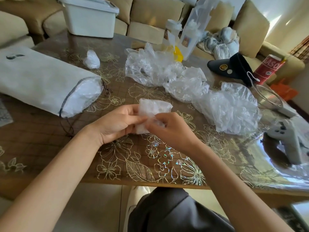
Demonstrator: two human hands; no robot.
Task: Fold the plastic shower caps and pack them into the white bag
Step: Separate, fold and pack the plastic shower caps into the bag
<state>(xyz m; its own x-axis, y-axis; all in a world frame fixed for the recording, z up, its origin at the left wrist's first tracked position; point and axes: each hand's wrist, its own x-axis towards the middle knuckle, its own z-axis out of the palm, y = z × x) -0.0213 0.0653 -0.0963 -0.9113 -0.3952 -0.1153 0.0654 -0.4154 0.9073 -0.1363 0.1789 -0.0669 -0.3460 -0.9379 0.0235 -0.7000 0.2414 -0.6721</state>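
Note:
A folded clear shower cap (154,108) is held just above the table in front of me. My left hand (117,123) grips its left side with curled fingers, and my right hand (168,129) pinches its lower right edge. The white drawstring bag (41,79) lies on its side at the left, mouth facing right, with clear plastic showing inside the opening. Several loose, crumpled shower caps (192,87) are spread across the table from the middle to the right. One small bundled cap (91,59) sits apart behind the bag.
The table (117,164) has a flowered clear cover. A white lidded tub (90,15) stands at the back left. A dark visor (232,67), a red can (269,67) and a grey controller (287,138) lie to the right. Sofas surround the table.

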